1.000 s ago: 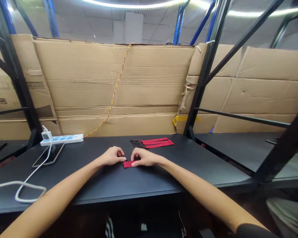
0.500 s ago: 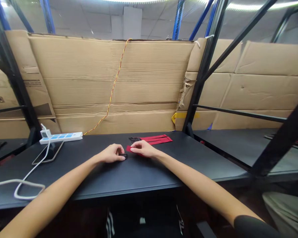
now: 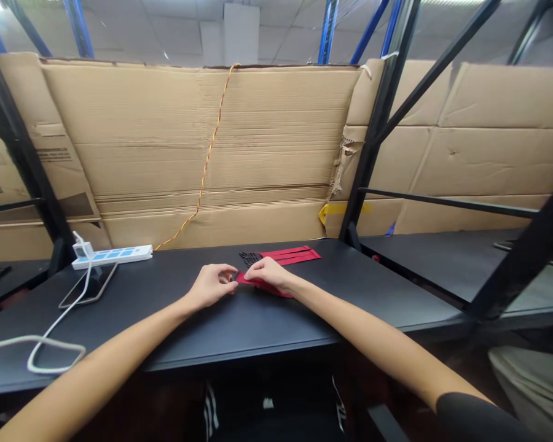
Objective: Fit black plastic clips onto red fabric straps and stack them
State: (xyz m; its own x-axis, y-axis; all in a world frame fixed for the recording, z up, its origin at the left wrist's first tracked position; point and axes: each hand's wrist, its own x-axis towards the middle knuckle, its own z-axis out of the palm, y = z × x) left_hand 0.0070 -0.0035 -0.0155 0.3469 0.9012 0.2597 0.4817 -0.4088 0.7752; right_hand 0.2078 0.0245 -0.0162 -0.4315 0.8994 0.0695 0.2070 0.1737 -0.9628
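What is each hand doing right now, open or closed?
Left hand: closed, pinching a small black piece.
Right hand: closed, holding a red strap.

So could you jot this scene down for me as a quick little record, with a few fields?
Left hand: pinching a small black piece
Right hand: fingers on a red strap
Nearby: more red straps; black pieces in a heap
Surface: black table
Rest: white power strip; smartphone; cardboard sheets
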